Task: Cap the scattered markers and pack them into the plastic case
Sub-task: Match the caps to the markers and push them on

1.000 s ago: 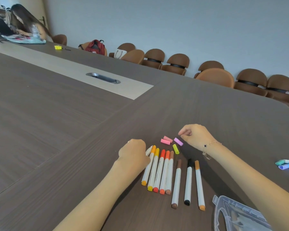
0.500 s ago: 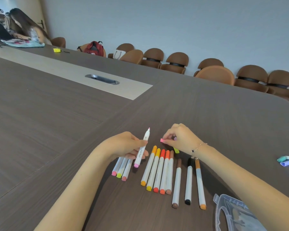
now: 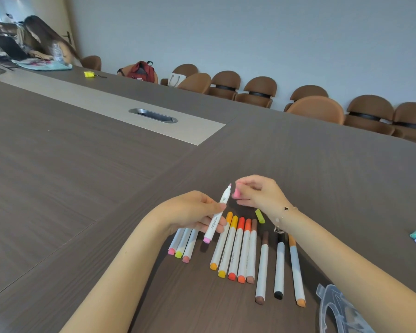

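On the broad dark wood-grain conference table (image 3: 82,188), everything lay near the row of five capped orange-to-brown markers (image 3: 235,248), which ran side by side with their coloured ends toward the person. Right of that row lay three more capped white markers, brown (image 3: 262,267), black (image 3: 279,265) and orange (image 3: 296,270), and beyond them, at the lower edge, the clear plastic case (image 3: 334,308), partly cut off. Just left of the row, the left hand (image 3: 192,212) curled thumb and fingers round a white uncapped pink-tipped marker (image 3: 216,215), tilted tip-up above three uncapped markers with pink, yellow and salmon ends (image 3: 181,246). Above the row, the right hand (image 3: 259,193) pinched a small pink cap (image 3: 237,193) just beside that raised tip, not on it. A loose yellow-green cap (image 3: 259,216) lay at the row's upper right, next to the right wrist.
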A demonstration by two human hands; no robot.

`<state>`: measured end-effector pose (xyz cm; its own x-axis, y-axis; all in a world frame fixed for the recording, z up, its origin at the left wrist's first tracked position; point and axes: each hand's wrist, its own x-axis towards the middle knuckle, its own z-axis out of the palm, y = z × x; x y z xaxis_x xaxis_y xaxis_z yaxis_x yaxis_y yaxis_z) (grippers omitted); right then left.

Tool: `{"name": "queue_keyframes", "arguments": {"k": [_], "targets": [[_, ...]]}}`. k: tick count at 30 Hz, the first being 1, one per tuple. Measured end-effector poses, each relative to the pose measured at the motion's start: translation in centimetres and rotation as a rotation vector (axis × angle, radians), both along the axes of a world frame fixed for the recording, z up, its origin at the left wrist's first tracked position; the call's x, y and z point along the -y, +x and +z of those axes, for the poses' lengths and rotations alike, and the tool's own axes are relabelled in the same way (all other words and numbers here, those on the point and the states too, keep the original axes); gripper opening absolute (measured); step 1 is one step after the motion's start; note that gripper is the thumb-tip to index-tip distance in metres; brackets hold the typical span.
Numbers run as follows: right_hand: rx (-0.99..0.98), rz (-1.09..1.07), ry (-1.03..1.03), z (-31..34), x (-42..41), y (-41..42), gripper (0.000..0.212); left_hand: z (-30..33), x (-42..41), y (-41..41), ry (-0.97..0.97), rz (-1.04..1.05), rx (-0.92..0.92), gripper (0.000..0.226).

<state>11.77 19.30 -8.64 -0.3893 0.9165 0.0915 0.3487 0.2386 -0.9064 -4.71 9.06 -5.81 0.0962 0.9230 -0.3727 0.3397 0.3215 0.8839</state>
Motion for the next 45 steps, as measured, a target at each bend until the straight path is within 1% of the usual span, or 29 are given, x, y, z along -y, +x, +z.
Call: {"name": "queue_keyframes", "arguments": {"k": [1, 2, 4, 8, 12, 17, 22, 25, 28, 30, 34, 36, 41, 45], "targets": [[-0.172, -0.013, -0.161, 0.4, 0.3, 0.0, 0.015, 0.0, 0.0, 0.1, -0.002, -0.006, 0.003, 0.02], [-0.291, -0.014, -0.287, 0.6, 0.5, 0.0, 0.018, 0.0, 0.0, 0.2, -0.002, -0.01, 0.006, 0.019], [-0.407, 0.013, -0.427, 1.1, 0.9, 0.1, 0.019, 0.1, 0.0, 0.2, -0.004, -0.013, 0.007, 0.019], [-0.5, 0.058, -0.511, 1.3, 1.1, 0.1, 0.012, 0.0, 0.0, 0.2, -0.002, -0.014, -0.005, 0.019], [-0.531, 0.078, -0.532, 1.2, 1.1, 0.1, 0.015, 0.1, 0.1, 0.4, -0.008, -0.012, -0.017, 0.019], [-0.475, 0.083, -0.493, 1.4, 1.3, -0.1, 0.019, 0.0, 0.0, 0.7, -0.013, -0.013, -0.028, 0.021], [-0.419, 0.132, -0.469, 1.6, 1.9, 0.0, 0.022, -0.1, -0.1, 1.0, -0.018, -0.005, -0.029, 0.02], [-0.283, 0.149, -0.34, 1.8, 2.4, -0.2, 0.022, -0.3, 0.0, 0.9, -0.012, 0.004, 0.005, 0.023], [-0.159, 0.084, -0.144, 1.7, 2.8, -0.6, 0.019, -0.3, 0.2, 1.0, 0.011, 0.026, 0.074, 0.023], [-0.153, 0.043, -0.053, 2.0, 3.0, -0.6, 0.022, -0.3, 0.2, 1.3, 0.019, 0.048, 0.108, 0.023], [-0.134, 0.038, 0.027, 2.8, 3.2, -0.6, 0.025, -0.3, 0.1, 1.9, 0.037, 0.079, 0.119, 0.022], [-0.104, 0.041, 0.042, 3.1, 3.2, -0.6, 0.025, -0.2, 0.2, 1.9, 0.041, 0.069, 0.153, 0.02], [-0.122, 0.091, -0.077, 4.2, 2.3, 0.0, 0.03, 0.4, 0.4, 1.4, 0.071, 0.096, 0.228, 0.017], [-0.072, 0.104, -0.012, 4.9, 1.9, -0.3, 0.028, 0.5, 0.5, 2.0, 0.099, 0.148, 0.235, 0.019]]}}
